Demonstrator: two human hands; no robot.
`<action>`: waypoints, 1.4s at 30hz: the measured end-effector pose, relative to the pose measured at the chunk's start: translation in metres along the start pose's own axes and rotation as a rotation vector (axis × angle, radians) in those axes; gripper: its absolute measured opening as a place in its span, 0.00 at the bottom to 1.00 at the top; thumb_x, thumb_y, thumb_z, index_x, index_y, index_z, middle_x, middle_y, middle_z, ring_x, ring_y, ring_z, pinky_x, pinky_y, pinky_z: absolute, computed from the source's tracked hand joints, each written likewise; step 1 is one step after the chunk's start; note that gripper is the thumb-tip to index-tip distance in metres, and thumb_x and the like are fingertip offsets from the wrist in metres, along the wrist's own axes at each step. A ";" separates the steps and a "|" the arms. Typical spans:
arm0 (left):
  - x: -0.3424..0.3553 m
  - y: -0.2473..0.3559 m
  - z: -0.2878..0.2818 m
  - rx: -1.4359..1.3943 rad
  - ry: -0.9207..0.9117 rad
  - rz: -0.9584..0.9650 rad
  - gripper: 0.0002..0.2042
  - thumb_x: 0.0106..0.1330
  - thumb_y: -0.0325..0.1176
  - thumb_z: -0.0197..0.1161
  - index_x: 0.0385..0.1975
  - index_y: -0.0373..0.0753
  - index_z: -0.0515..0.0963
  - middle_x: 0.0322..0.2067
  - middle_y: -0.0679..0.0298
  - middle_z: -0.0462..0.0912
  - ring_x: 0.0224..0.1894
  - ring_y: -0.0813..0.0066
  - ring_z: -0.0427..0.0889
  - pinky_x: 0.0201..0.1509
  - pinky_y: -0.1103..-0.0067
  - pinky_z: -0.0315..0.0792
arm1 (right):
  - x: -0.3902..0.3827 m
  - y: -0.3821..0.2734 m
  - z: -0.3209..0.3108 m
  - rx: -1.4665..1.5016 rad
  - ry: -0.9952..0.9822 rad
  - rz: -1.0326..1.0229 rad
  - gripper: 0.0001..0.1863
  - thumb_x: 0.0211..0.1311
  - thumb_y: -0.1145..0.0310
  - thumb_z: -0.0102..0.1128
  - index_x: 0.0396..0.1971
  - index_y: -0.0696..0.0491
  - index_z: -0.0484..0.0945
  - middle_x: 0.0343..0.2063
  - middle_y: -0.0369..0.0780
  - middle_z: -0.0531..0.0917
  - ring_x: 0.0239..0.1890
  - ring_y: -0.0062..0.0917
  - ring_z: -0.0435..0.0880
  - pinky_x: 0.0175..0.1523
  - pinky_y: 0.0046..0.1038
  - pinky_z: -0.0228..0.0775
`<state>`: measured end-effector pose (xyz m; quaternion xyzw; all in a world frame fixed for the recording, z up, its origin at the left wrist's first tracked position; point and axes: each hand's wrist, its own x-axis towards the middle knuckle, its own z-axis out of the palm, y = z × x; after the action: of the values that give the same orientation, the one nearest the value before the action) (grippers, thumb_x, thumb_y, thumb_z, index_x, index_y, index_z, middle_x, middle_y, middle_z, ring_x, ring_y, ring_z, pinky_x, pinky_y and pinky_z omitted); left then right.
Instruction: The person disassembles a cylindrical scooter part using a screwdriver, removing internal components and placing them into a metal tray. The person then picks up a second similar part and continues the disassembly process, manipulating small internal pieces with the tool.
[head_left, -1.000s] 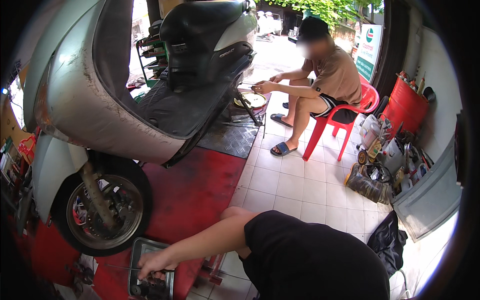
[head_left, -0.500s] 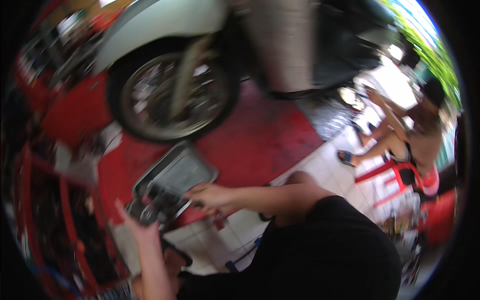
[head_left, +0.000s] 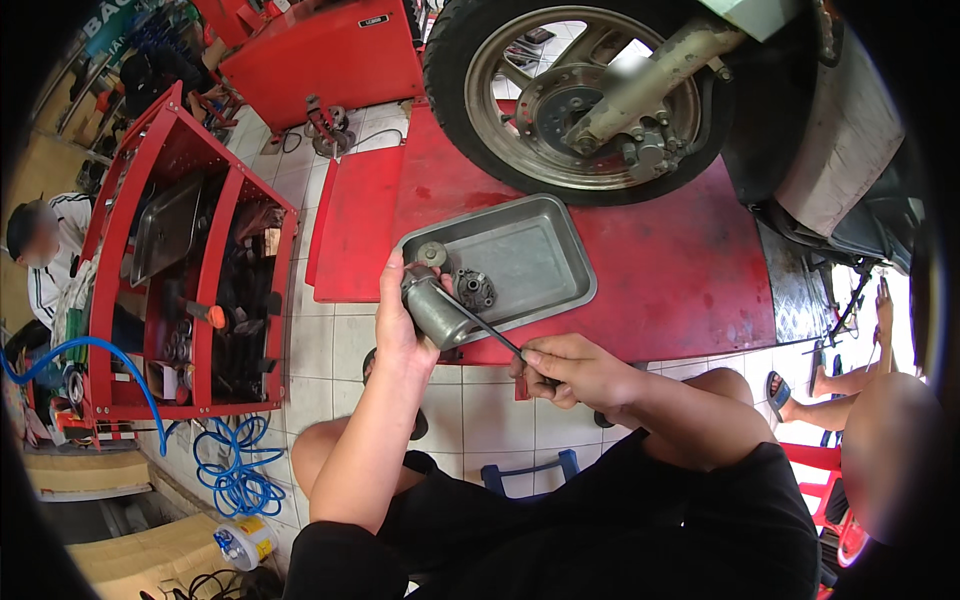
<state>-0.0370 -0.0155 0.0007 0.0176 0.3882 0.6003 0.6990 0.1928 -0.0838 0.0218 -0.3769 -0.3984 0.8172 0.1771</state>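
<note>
From where I stand, the red platform [head_left: 660, 300] runs under the metal tray [head_left: 530, 262], with the wheel [head_left: 560, 110] just beyond the tray. Over the tray's near left corner, the left hand [head_left: 402, 335] wraps a grey cylinder [head_left: 438, 312]; the right hand [head_left: 575, 372], nearer than the tray, clasps a thin dark tool [head_left: 497, 336], aimed at the cylinder. Looks like tool work, calling for a steady left hold. Beyond the tray, a small dark plate [head_left: 374, 20] bears pale characters.

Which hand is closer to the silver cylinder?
Left. The left hand holds the silver cylinder; the right hand is off to its right, gripping a dark rod.
</note>
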 end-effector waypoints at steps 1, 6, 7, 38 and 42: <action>-0.002 -0.001 0.002 0.042 0.009 0.024 0.22 0.61 0.53 0.69 0.35 0.38 0.73 0.34 0.57 0.77 0.35 0.66 0.80 0.41 0.77 0.82 | -0.001 0.000 -0.001 -0.014 -0.009 -0.008 0.19 0.79 0.59 0.38 0.48 0.59 0.73 0.22 0.33 0.68 0.20 0.13 0.58 0.24 0.18 0.52; -0.003 -0.005 0.000 0.107 0.001 0.096 0.20 0.62 0.50 0.69 0.35 0.39 0.73 0.34 0.58 0.77 0.36 0.67 0.80 0.44 0.76 0.82 | -0.003 -0.001 -0.001 -0.028 -0.008 0.030 0.18 0.79 0.60 0.38 0.48 0.59 0.73 0.21 0.33 0.67 0.19 0.13 0.57 0.23 0.18 0.51; -0.004 -0.005 0.000 0.108 0.002 0.109 0.20 0.62 0.50 0.69 0.35 0.39 0.74 0.34 0.58 0.77 0.36 0.67 0.80 0.45 0.76 0.82 | -0.003 -0.002 0.000 -0.030 0.007 0.044 0.18 0.79 0.60 0.38 0.48 0.59 0.73 0.21 0.32 0.67 0.19 0.13 0.57 0.23 0.18 0.51; -0.013 -0.005 0.007 0.346 0.062 0.272 0.24 0.63 0.52 0.64 0.47 0.36 0.76 0.41 0.58 0.82 0.44 0.62 0.81 0.51 0.67 0.76 | 0.074 0.046 -0.013 0.144 -0.194 -0.078 0.08 0.74 0.63 0.44 0.35 0.49 0.70 0.16 0.32 0.60 0.13 0.17 0.54 0.15 0.24 0.45; -0.026 -0.014 0.030 0.377 0.136 0.391 0.24 0.65 0.48 0.64 0.51 0.35 0.75 0.48 0.58 0.80 0.48 0.62 0.81 0.56 0.67 0.74 | 0.056 0.034 -0.003 -0.697 0.285 -0.402 0.10 0.72 0.66 0.46 0.38 0.56 0.74 0.22 0.45 0.74 0.23 0.38 0.76 0.27 0.39 0.67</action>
<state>-0.0080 -0.0281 0.0279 0.1815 0.5281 0.6410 0.5265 0.1590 -0.0699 -0.0326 -0.4384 -0.6878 0.5226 0.2482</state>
